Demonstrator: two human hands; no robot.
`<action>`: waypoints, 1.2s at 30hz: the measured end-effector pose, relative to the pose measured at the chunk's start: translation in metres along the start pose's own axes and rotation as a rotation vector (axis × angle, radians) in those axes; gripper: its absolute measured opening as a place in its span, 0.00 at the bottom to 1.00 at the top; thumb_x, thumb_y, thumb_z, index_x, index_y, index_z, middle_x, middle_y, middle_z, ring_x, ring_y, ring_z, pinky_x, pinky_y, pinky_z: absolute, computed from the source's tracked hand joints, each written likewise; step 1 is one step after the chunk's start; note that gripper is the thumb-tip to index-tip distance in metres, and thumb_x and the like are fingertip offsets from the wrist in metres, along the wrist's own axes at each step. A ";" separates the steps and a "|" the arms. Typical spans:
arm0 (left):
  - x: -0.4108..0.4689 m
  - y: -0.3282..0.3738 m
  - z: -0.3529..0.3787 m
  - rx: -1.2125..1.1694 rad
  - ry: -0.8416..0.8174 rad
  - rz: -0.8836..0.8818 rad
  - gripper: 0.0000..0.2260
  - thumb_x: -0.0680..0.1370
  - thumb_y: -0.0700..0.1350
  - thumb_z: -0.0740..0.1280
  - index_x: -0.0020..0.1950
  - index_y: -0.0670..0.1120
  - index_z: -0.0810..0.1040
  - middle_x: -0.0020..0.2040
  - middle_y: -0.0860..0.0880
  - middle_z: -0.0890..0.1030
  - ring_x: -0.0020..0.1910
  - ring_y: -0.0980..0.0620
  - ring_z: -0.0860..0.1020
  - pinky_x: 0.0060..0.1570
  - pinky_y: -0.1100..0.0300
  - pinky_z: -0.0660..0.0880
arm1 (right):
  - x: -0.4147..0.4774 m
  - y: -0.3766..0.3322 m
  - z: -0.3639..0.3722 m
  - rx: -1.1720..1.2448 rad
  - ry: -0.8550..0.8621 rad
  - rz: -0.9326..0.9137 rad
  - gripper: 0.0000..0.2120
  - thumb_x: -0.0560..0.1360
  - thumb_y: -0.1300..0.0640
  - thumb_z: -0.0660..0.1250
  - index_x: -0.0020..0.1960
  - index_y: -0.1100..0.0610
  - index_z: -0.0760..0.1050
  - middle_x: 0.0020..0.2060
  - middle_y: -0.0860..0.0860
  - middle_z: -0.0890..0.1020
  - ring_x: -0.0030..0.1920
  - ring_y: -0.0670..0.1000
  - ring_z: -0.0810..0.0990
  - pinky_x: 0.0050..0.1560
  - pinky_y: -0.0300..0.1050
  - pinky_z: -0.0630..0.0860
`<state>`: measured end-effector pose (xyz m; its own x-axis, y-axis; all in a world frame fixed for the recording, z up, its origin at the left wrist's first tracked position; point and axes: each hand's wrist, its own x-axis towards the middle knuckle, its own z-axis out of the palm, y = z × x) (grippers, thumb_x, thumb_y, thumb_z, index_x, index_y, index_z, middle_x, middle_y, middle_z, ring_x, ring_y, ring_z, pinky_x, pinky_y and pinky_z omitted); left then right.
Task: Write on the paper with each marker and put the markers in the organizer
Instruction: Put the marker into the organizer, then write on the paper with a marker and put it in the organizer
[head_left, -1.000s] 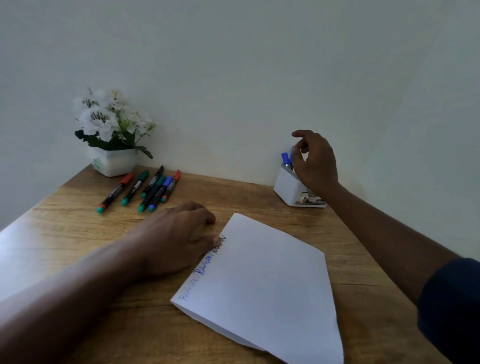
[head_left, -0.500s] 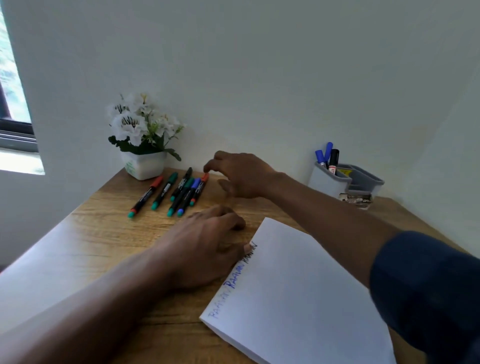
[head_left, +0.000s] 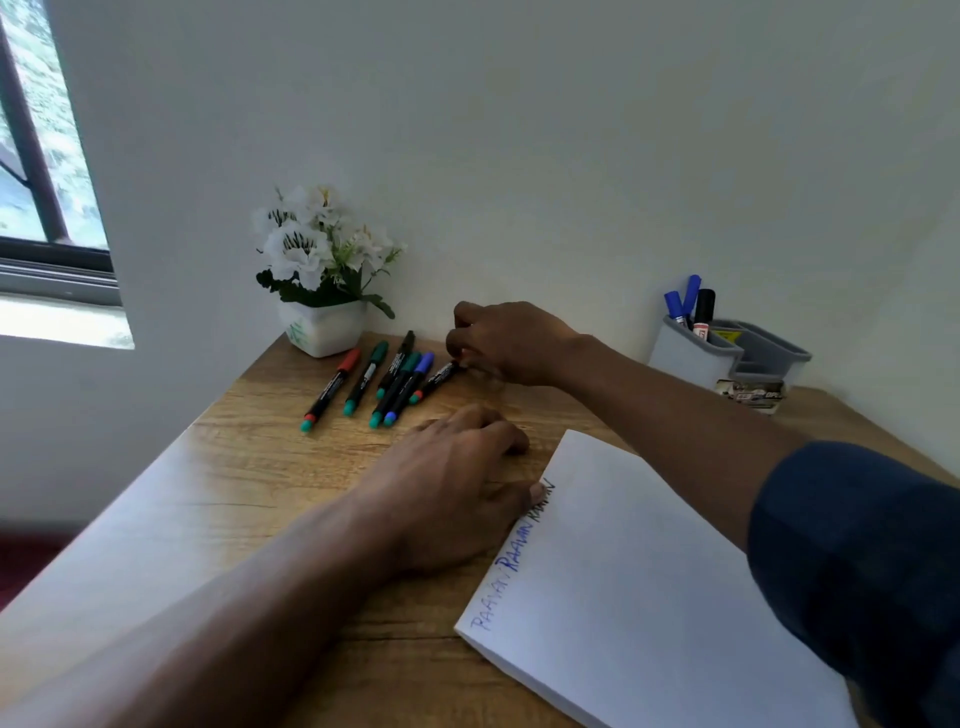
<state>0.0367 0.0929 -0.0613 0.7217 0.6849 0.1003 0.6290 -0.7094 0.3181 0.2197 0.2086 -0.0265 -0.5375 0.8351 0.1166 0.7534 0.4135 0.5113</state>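
— Where are the hands?
— The right hand (head_left: 511, 343) reaches across to the centre of the frame, fingertips pinched on the upper end of a marker (head_left: 435, 382) that lies rightmost in a row on the worktop (head_left: 249, 467). Its cap end is hidden under the fingers, and I cannot tell if it is lifted off the wood.
— And the left?
— The left hand (head_left: 452, 488) lies palm down, fingers loosely curled, grasping nothing. Its fingertips touch the upper left edge of the paper (head_left: 639, 587).
— What's on the paper?
— Three short words along that edge, in blue and darker ink.
— The other markers?
— Five more (head_left: 371, 382) lie side by side just left of the pinched one, with red, green, black and blue caps.
— And the organizer?
— The grey organizer (head_left: 727, 356) stands at the right, against the wall, well apart from the row. Two blue markers and a black one (head_left: 688, 306) stand upright in its left compartment.
— Anything else?
— A white pot of white flowers (head_left: 319, 270) stands just behind the row, and a window (head_left: 47, 156) shows at the upper left.
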 end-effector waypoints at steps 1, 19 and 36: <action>0.000 0.000 0.000 0.000 -0.004 -0.001 0.26 0.80 0.65 0.60 0.76 0.59 0.65 0.78 0.56 0.63 0.75 0.52 0.65 0.71 0.54 0.66 | -0.004 0.001 -0.002 -0.034 0.013 -0.023 0.11 0.84 0.52 0.59 0.63 0.53 0.75 0.58 0.54 0.75 0.46 0.54 0.79 0.36 0.46 0.69; -0.001 0.002 0.001 0.001 -0.004 -0.004 0.26 0.80 0.64 0.61 0.77 0.58 0.65 0.79 0.54 0.63 0.75 0.50 0.65 0.72 0.51 0.67 | -0.005 -0.003 -0.003 0.061 -0.128 0.099 0.14 0.80 0.57 0.64 0.64 0.48 0.77 0.58 0.50 0.79 0.55 0.53 0.79 0.44 0.47 0.76; -0.004 -0.003 0.003 -0.028 0.075 0.061 0.24 0.80 0.61 0.64 0.74 0.56 0.69 0.75 0.54 0.69 0.72 0.53 0.69 0.71 0.50 0.69 | -0.142 -0.003 -0.031 0.906 0.435 0.673 0.05 0.72 0.56 0.73 0.45 0.55 0.79 0.34 0.47 0.83 0.35 0.46 0.83 0.37 0.43 0.79</action>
<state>0.0327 0.0918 -0.0657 0.7341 0.6517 0.1906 0.5751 -0.7460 0.3357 0.2821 0.0774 -0.0181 0.1126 0.8611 0.4959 0.8300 0.1928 -0.5234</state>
